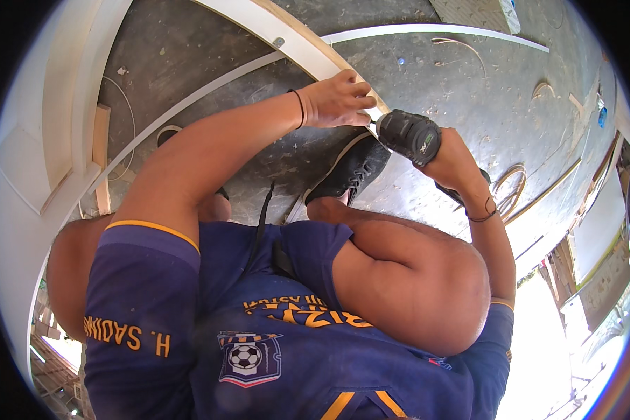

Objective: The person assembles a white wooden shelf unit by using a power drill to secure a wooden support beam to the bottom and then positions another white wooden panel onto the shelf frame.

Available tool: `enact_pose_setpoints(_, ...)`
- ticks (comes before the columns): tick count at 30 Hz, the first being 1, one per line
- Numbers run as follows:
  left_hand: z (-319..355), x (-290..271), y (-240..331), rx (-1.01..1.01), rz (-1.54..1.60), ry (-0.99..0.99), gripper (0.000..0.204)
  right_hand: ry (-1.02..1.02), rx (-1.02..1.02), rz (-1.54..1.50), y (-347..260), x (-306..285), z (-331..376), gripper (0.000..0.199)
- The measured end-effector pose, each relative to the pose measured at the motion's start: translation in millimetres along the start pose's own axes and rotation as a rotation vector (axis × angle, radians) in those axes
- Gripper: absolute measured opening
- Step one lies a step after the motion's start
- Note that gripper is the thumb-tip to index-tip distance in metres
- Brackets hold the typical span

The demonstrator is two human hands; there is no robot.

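Observation:
My right hand point(456, 162) is wrapped round the handle of a black cordless drill point(411, 135). The drill points left, and its tip is at the edge of a long white board with a bare wood edge point(297, 40). Close to that tip, my left hand point(338, 101) rests against the board with its fingers bent inward. Whatever is pinched in them is too small or hidden to make out. Beneath the drill, my black shoe point(353, 168) stands beside the near end of the board.
A thin white strip point(427, 29) runs across the grey floor point(220, 31) and passes behind the board. White panelling point(31, 133) rises at the left. Coiled brown strips point(511, 187) lie to the right, with a blue bottle-like thing point(603, 116) farther off. Planks and scraps line the right edge.

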State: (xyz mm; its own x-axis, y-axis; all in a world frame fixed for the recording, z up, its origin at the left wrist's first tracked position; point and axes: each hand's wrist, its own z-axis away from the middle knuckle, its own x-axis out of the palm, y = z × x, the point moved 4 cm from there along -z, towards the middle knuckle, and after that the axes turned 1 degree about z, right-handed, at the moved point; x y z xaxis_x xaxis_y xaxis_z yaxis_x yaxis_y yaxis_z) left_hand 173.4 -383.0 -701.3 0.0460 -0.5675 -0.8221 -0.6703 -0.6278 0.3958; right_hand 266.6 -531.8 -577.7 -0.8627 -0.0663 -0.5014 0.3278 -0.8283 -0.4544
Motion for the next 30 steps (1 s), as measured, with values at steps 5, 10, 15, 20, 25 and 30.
enact_pose_setpoints(5,-0.2,0.6,-0.3,0.007,-0.013,-0.003,0.012,0.000,-0.008,0.004,-0.6,1.5,1.3,0.013)
enact_pose_setpoints(10,1.6,1.1,-0.5,0.012,-0.003,-0.021,0.013,-0.004,0.021,0.042,3.3,4.4,0.2,0.016)
enact_pose_setpoints(15,2.6,3.5,1.3,0.010,0.017,-0.083,0.019,0.036,0.040,-0.126,15.8,13.1,7.0,0.019)
enact_pose_setpoints(20,14.1,-0.7,5.9,0.003,0.114,-0.118,0.035,0.061,0.016,-0.200,26.3,34.6,6.9,0.020)
enact_pose_setpoints(25,19.2,1.1,15.4,-0.144,0.069,-0.161,0.059,0.111,0.011,-0.296,36.7,43.3,15.4,0.030)
enact_pose_setpoints(30,0.9,7.6,9.8,-0.222,0.097,-0.072,0.055,0.218,-0.019,-0.398,54.2,47.5,31.8,0.045)
